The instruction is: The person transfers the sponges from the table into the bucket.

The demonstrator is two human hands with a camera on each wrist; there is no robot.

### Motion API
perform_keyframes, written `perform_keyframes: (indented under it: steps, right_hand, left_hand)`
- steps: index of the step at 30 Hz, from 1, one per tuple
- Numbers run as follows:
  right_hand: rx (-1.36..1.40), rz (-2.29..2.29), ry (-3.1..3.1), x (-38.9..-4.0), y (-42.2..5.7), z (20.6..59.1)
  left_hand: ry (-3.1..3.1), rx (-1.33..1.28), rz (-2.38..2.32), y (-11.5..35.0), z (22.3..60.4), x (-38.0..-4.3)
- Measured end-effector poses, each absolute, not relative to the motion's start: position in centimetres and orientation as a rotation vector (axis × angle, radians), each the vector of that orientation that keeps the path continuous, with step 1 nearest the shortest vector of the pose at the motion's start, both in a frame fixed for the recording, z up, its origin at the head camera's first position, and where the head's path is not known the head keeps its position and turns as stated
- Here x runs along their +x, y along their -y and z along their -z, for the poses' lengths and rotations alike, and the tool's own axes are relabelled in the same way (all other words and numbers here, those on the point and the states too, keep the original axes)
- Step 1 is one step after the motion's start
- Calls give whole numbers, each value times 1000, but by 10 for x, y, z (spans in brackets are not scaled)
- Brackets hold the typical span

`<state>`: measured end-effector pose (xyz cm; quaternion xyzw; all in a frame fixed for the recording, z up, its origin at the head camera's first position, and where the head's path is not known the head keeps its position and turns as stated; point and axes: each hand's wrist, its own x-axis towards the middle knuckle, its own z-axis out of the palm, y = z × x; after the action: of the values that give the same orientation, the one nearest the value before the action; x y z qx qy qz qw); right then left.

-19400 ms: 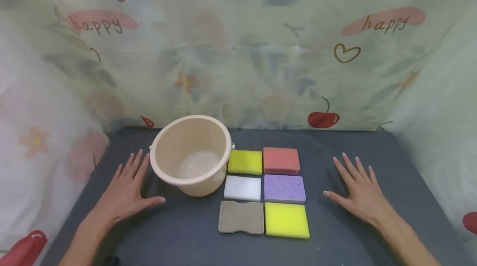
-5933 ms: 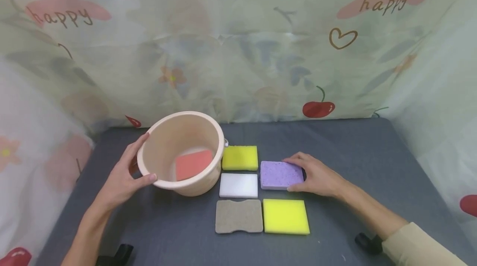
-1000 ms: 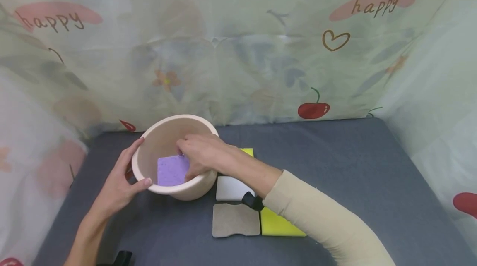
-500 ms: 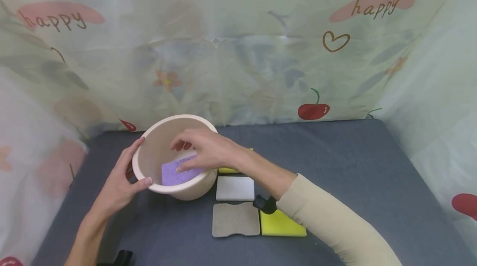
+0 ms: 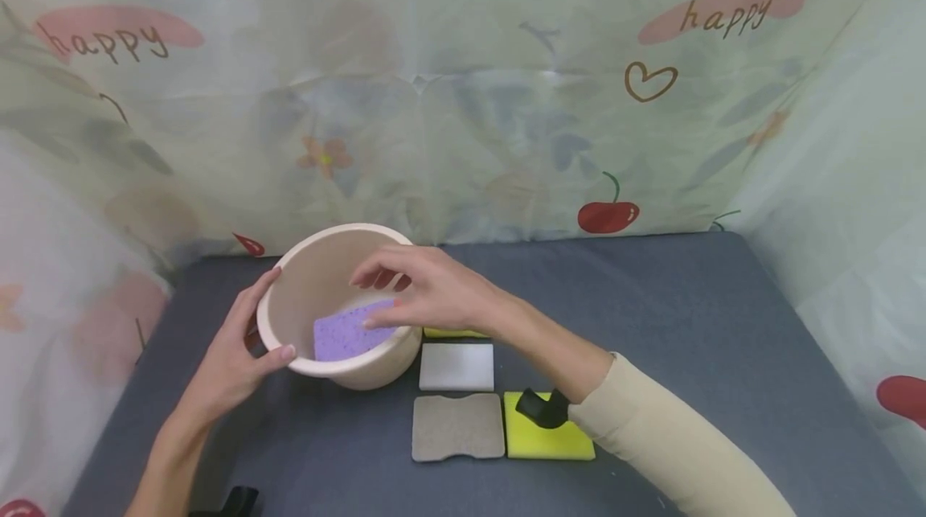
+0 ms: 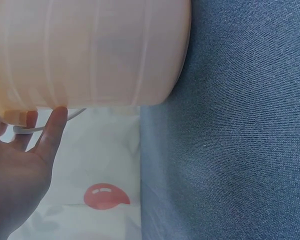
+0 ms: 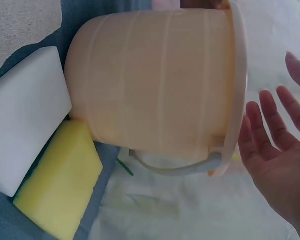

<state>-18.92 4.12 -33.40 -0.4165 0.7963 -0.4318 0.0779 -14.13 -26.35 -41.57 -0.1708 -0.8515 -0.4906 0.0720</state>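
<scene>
Two hands at a bucket [image 5: 372, 370] standing upright on a dark table [image 5: 687, 324]. Left of centre, the left hand [image 5: 235, 352] grips the bucket, thumb on the front of the rim, fingers spread along its outer side. The right hand [image 5: 434, 292] hangs over the rim's right side, half open, fingers loosely bent, thumb apart, holding nothing. The purple sponge [image 5: 338, 338] lies inside the bucket, near the front wall. At lower centre lie a white sponge [image 5: 456, 367], a grey pad [image 5: 458, 428] and a near yellow sponge [image 5: 535, 441]; a far yellow sponge [image 7: 62, 180] is mostly hidden behind the right wrist. Likely hazards: a low right hand could catch the rim or handle [image 7: 190, 169] and tip the bucket, especially if the left grip loosens; the black wrist mount [image 5: 542, 409], over the near yellow sponge, could brush it askew.
</scene>
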Motion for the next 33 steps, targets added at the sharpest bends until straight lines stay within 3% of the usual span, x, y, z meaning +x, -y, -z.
perform_keyframes:
  steps: [20,33]
  right_hand:
    - [-1111,1282,-2440,-170,-96,338]
    - [-1004,1265,-2499,-156,-142,359]
  left_hand:
    - [2567,-519,1457,264,415,-141]
    - [2585,-557,1444,262,411,-137]
